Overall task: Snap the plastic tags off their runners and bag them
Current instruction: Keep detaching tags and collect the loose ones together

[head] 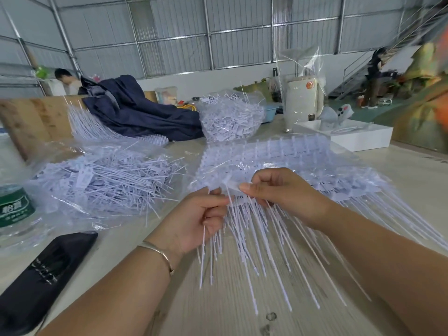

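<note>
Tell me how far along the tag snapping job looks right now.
Partway. Done: a clear bag of loose tags sits full at the back, and another open bag of loose tags lies to the left. In hand: the left hand and right hand both pinch a runner strip of tags. Left: a stack of unsnapped runners behind the hands, plus more strips near the dark cloth.

Left grip (194,219) and right grip (278,192) both pinching
</note>
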Demonstrator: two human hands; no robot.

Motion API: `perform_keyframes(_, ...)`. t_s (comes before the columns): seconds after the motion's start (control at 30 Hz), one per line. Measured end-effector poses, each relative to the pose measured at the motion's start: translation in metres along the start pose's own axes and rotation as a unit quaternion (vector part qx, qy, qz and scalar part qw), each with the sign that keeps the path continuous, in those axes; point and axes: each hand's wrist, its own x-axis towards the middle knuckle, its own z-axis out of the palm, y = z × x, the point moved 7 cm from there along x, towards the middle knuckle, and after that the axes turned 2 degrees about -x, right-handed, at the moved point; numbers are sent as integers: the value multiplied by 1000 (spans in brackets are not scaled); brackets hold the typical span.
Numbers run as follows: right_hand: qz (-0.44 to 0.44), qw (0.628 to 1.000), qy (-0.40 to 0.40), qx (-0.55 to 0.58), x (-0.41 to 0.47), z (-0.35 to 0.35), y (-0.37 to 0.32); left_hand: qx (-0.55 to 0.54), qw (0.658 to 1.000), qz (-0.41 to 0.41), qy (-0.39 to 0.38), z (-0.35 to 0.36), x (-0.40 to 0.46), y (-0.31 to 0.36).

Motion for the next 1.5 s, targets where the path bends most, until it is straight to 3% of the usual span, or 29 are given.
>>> perform_keyframes(0.13, -16, 995, 28, -91, 1, -5, 7, 66, 994, 11, 88, -11, 1, 2)
perform_keyframes(0.37, -72, 944, 57, -317, 3, -9, 11, 77, 994, 14, 77, -6, 0, -2)
perform_keyframes(0.5, -92, 925, 71, -362, 3, -8, 8, 165, 983, 52, 60, 0, -4, 3)
perform_keyframes(0.67, -79, 911, 88, -395, 3, -17, 5, 176, 978, 74, 89, -6, -5, 8)
perform_keyframes(0.83, -32, 927, 72, -368, 6, -20, 12, 111, 991, 18, 76, -6, -6, 1)
perform_keyframes(1.07, 4, 948, 44, -315, 6, -20, 17, 56, 998, 20, 28, 4, -8, 3)
perform_keyframes(1.3, -19, 992, -41, -117, 0, 1, 2, -2, 994, 12, -106, 25, -12, -2)
perform_keyframes(1.4, -10, 992, -84, -98, -2, 12, 3, -26, 985, -39, -168, 36, -15, -14)
perform_keyframes(1.5, 2, 994, -73, -80, -3, 11, 3, -24, 985, -39, -169, 39, -14, -13)
